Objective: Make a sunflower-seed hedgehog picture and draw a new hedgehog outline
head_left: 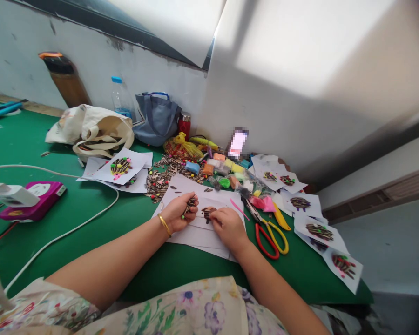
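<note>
My left hand [176,213] is cupped round a small heap of striped sunflower seeds [190,204], with a bit of green among them. Its fingers curl over the seeds, above the left part of a white paper sheet [195,235]. My right hand [228,228] has its fingers pinched together at the edge of a brown clay shape [207,213] with seeds on it, in the middle of the sheet. What sits between those fingertips is too small to make out. A few loose seeds lie near the sheet's top edge.
Scissors [265,228] with red and yellow handles lie right of the sheet. Beyond are a seed pile [165,172], coloured clay packets [226,167] and a phone [238,142]. Finished seed pictures [319,231] line the right edge. Bags [157,118] and a purple power strip [38,200] are leftward.
</note>
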`<state>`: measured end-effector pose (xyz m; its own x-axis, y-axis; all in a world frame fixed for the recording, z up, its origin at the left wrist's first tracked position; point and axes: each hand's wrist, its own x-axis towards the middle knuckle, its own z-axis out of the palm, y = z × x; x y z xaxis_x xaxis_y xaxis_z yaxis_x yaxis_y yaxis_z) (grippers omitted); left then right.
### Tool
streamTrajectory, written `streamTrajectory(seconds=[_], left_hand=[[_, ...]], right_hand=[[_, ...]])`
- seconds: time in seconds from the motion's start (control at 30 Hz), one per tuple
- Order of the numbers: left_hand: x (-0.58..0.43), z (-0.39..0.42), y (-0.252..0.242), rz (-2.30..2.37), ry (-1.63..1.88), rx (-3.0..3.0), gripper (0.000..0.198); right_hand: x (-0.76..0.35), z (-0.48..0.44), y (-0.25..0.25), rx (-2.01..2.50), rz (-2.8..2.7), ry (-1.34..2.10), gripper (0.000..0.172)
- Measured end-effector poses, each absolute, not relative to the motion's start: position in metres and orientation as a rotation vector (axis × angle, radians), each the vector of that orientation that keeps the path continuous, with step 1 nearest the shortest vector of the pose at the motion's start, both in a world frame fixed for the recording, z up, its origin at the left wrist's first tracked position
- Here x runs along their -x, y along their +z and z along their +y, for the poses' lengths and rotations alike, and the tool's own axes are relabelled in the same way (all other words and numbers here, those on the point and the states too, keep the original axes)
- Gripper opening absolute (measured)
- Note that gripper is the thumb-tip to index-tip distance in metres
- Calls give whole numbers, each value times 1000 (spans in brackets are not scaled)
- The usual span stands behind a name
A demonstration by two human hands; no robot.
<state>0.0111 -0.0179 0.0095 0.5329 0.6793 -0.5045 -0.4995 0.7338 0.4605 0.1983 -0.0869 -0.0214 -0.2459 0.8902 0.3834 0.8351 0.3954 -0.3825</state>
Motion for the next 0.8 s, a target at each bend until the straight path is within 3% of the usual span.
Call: streamTrajectory(seconds=[0.57, 0.8], left_hand=[[-10, -16, 8, 678, 671, -280, 20], [-10, -22, 11, 661, 628, -310, 19]], right_hand=[[-199, -90, -17, 1435, -2051, 104, 13], [-199, -85, 1, 1381, -1925, 243, 15]])
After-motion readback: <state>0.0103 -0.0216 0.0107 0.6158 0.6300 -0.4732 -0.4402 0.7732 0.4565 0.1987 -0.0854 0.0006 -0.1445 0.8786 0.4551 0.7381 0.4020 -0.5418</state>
